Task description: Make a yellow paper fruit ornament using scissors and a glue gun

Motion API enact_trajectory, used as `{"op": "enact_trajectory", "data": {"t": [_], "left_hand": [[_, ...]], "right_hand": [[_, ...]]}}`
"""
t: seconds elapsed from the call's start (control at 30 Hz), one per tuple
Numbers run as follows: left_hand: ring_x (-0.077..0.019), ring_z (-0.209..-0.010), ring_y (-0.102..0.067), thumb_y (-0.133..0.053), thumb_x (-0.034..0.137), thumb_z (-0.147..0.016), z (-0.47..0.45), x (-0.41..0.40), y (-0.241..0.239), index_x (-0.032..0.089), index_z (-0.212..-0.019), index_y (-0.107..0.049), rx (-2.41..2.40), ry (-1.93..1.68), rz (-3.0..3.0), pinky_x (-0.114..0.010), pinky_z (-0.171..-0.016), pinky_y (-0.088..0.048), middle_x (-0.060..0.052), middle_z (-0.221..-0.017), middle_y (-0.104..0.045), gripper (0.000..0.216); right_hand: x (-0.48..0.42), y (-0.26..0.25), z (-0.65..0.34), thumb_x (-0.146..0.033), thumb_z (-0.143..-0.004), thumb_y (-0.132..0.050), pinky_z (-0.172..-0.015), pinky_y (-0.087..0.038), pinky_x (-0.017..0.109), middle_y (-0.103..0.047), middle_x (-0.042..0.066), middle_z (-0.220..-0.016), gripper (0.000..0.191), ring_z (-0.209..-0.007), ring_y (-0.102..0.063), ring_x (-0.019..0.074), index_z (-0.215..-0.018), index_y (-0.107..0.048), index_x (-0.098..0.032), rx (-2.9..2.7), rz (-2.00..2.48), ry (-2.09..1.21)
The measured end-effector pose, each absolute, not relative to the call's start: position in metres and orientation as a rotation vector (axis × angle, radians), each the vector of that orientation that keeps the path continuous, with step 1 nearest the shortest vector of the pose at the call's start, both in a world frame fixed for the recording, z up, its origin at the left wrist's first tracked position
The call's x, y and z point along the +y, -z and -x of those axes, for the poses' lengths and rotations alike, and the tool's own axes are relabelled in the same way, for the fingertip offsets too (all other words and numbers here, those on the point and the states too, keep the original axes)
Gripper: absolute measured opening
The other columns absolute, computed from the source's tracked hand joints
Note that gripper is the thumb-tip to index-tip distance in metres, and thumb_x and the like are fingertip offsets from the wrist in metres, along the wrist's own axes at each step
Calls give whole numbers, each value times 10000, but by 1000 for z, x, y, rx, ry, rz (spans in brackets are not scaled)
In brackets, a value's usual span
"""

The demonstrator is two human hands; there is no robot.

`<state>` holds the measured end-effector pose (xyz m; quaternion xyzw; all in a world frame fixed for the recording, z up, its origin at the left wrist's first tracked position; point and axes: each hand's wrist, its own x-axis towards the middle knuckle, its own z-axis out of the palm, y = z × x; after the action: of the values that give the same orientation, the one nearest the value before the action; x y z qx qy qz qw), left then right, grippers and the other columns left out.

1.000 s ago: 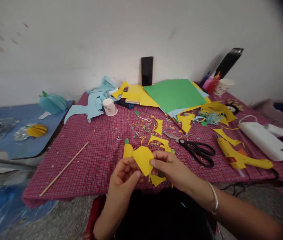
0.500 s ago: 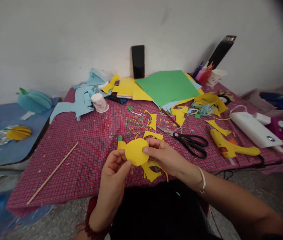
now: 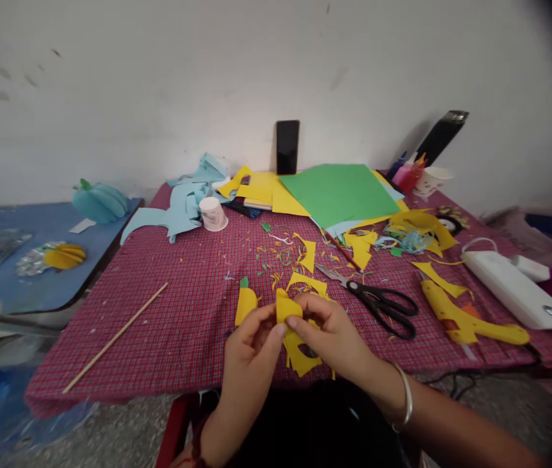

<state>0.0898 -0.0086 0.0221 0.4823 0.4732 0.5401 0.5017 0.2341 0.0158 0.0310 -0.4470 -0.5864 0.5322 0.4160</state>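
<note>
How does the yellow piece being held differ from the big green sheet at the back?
The yellow piece is small; the green sheet is far larger. The yellow piece is bent between the left hand and right hand; the green sheet lies flat, untouched. Both look like paper.

Two hands (image 3: 252,351), two cups (image 3: 214,215), one phone (image 3: 287,148)

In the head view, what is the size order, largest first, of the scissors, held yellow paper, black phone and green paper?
1. Green paper
2. Scissors
3. Black phone
4. Held yellow paper, partly covered
</note>
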Motion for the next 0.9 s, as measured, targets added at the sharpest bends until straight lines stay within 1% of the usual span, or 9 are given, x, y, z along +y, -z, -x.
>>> {"op": "enact_trajectory", "data": {"t": [0.23,0.43,0.53,0.6,0.67,0.73,0.77,0.83,0.9], "left_hand": [[-168,-798,-684,-685,294,-815,-97,-7,-15,192,-908,-731,1150,-1342,-1002,-268,-748,-550,-39,-863,-744,144],[-117,-738,-619,-711,326,-798,-101,-3,-8,187,-800,-695,1140,-1431,-775,-222,-710,-508,-6,-791,-688,140],[-100,-692,-588,-735,335,-767,-100,1,-9,188,-766,-671,1132,-1516,-638,-212,-678,-490,12,-756,-663,160],[-96,-679,-577,-746,340,-752,-99,3,-9,186,-740,-659,1126,-1526,-594,-213,-672,-482,18,-739,-653,177],[-94,-681,-571,-758,345,-740,-98,4,-8,181,-718,-655,1114,-1493,-594,-208,-676,-477,19,-729,-647,195],[-88,-692,-568,-768,342,-734,-99,4,-7,178,-706,-655,1103,-1464,-616,-197,-689,-472,22,-726,-644,201],[-86,-699,-571,-770,339,-735,-100,4,-7,178,-706,-656,1100,-1460,-628,-193,-699,-473,22,-728,-645,199],[-92,-726,-588,-769,341,-740,-102,2,-5,182,-734,-660,1097,-1469,-641,-196,-718,-482,18,-758,-656,193],[-100,-738,-603,-767,346,-746,-103,-1,-4,190,-799,-664,1100,-1450,-640,-203,-702,-493,8,-816,-673,195]], "right_hand": [[13,-32,-231,-227,-842,-545,-531,-334,235,-474,-42,-611,179,-563,-426,100,-669,-513,-193,-1666,1195,-1107],[15,-29,-230,-212,-846,-566,-569,-329,254,-466,-37,-628,217,-597,-430,110,-653,-468,-199,-1813,1194,-885],[19,-33,-235,-247,-838,-579,-553,-357,255,-484,-39,-642,50,-580,-452,117,-813,-558,-210,-1635,1217,-961],[23,-36,-239,-285,-857,-562,-575,-401,257,-523,-24,-696,93,-620,-497,126,-910,-564,-208,-1498,1195,-1069],[26,-39,-241,-316,-881,-539,-611,-432,258,-561,-3,-770,128,-682,-530,130,-938,-552,-201,-1478,1113,-1201],[28,-39,-240,-316,-873,-557,-585,-410,242,-555,-7,-764,125,-666,-509,119,-900,-553,-194,-1562,1074,-1304],[29,-39,-239,-305,-854,-580,-547,-374,232,-525,-22,-713,121,-622,-470,108,-831,-545,-191,-1612,1091,-1321],[28,-37,-236,-280,-817,-603,-494,-294,224,-433,-51,-610,204,-555,-378,91,-681,-477,-194,-1668,1164,-1314],[28,-35,-234,-283,-811,-581,-492,-276,223,-392,-57,-582,260,-546,-354,88,-625,-421,-198,-1630,1205,-1327]]}}
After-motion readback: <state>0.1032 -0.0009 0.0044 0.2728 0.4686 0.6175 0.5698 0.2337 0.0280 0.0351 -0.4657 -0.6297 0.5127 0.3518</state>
